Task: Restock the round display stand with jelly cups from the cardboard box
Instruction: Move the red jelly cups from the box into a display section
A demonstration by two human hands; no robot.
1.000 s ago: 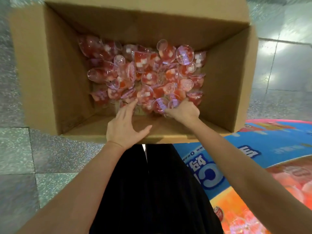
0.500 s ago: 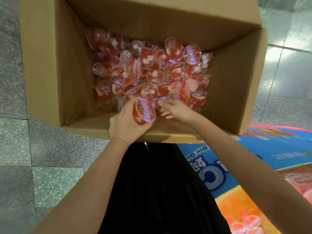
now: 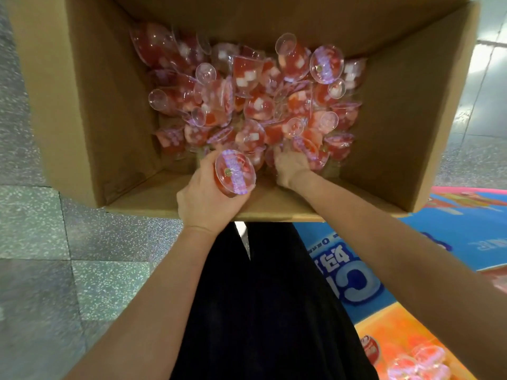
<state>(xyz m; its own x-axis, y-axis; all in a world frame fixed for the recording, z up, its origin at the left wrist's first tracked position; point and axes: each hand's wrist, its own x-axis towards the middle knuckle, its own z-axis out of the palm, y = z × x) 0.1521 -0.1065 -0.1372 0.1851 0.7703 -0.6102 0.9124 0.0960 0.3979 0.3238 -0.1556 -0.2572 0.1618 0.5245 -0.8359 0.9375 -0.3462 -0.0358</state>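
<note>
Left hand (image 3: 204, 197) grips one jelly cup (image 3: 234, 175) at cardboard box (image 3: 90, 105) near edge. Right hand (image 3: 290, 167) digs in the pile, grip probably closed, can't tell. Risk: slick cups slip, spill out.

Matt brown cardboard box (image 3: 82, 105); glossy clear plastic jelly cups (image 3: 255, 105); polished speckled stone floor (image 3: 41, 242)

Your left hand (image 3: 204, 192) has its fingers and thumb curled round a jelly cup (image 3: 234, 174), lid facing up, while your right hand (image 3: 291, 166) reaches forward with its fingertips buried out of sight, both forearms bare and stretched ahead of you.
</note>
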